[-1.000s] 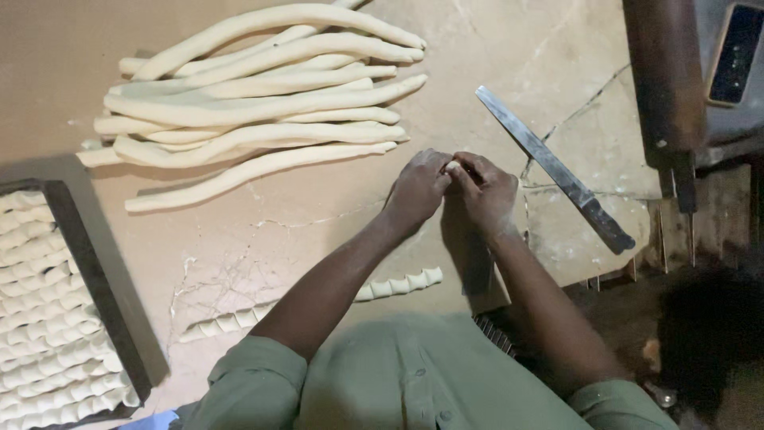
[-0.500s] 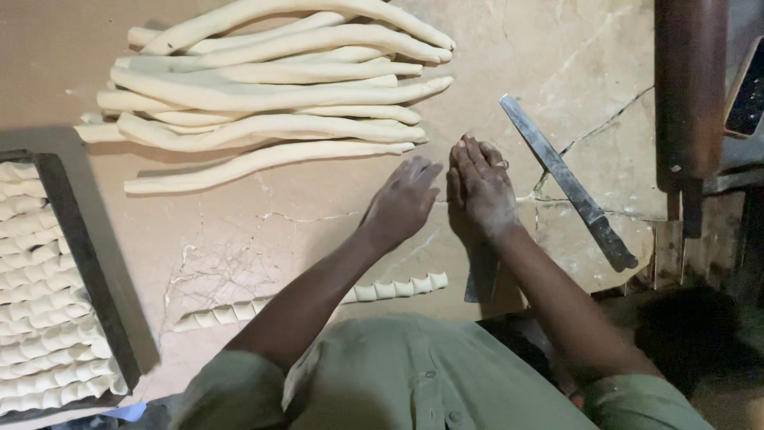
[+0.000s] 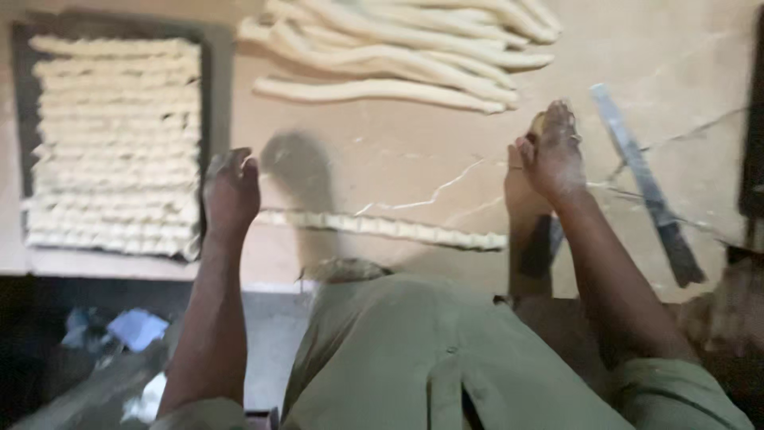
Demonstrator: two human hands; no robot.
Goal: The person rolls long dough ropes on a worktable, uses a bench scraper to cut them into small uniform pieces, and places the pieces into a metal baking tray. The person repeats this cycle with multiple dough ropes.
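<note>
Hands parted since earlier frame: left hand open at twisted dough rope end beside tray; right hand raised, pinching dough bit. Step: rope twisted. Next calls for lifting rope onto tray.

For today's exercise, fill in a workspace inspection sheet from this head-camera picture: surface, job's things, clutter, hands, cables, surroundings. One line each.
Surface: pale worktop, floury, with crack lines.
Job's things: twisted dough strip lying across the front; pile of long dough ropes at the back; dark tray of twisted strips on the left.
Clutter: long metal blade lying flat on the right.
Hands: left hand beside the tray; right hand raised, seems to hold a small dough piece.
Cables: nothing seen.
Surroundings: scraps on the floor, blurred.
</note>
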